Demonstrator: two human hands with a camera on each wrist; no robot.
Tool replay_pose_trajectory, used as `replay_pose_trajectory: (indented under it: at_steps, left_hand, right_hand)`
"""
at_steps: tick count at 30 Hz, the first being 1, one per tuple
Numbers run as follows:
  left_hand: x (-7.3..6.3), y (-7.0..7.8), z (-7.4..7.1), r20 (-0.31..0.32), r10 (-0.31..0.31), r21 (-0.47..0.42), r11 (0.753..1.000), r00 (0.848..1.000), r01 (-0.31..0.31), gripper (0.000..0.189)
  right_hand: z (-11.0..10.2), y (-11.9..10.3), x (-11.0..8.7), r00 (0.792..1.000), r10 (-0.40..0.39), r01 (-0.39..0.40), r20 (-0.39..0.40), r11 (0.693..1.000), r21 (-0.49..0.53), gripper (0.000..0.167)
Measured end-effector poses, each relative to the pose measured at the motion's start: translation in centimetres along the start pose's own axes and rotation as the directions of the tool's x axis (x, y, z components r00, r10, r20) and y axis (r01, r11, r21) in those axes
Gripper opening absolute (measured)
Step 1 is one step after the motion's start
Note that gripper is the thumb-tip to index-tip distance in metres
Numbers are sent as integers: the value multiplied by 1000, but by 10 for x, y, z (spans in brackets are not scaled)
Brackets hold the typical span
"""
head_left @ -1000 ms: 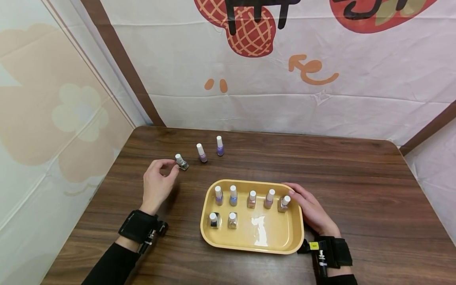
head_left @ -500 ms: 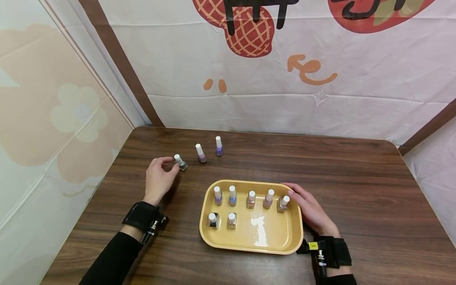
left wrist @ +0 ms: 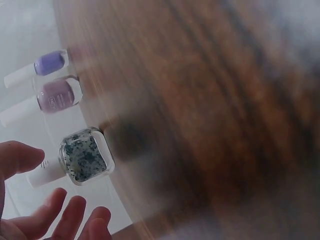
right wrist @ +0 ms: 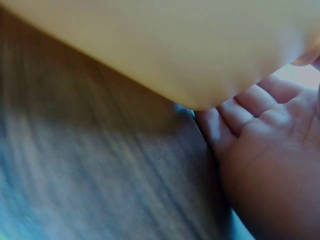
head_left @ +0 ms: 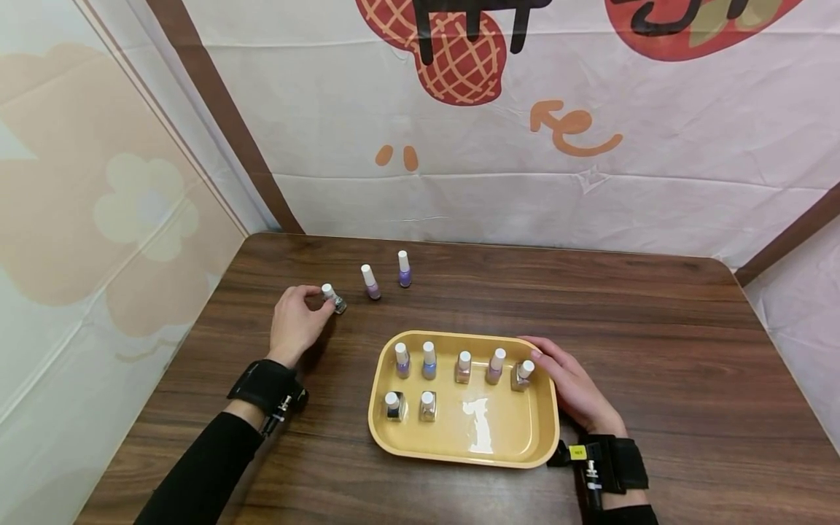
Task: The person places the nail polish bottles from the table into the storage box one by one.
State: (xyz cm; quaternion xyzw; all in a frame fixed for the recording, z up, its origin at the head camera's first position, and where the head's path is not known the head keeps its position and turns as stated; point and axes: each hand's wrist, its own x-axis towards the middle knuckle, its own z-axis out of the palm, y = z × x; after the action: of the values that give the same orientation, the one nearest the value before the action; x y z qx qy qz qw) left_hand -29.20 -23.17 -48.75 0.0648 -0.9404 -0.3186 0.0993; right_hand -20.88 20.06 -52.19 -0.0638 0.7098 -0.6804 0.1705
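Partly within left grip (head_left: pixel 294 324), speckled bottle (left wrist: pixel 86 157)

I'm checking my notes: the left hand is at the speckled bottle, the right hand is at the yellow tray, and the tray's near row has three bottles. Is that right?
The count is wrong: the head view shows two in the near row, a dark bottle and a paler bottle. Otherwise yes: the left hand is at the speckled bottle, the right hand at the yellow tray.
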Motion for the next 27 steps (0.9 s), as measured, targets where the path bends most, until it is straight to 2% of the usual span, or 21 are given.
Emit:
replay_pose_trajectory:
  at_steps: [9,27]
  left_hand:
    - [4,3,0,60,-8,38,999,998,6,44]
    - [8,3,2,72,-27,79,997,997,21,39]
  right_hand:
    - [-1,1,0,1000,-6,6,6,1000,14,50]
    - [0,0,0,1000,2,-2,-1,1000,11,50]
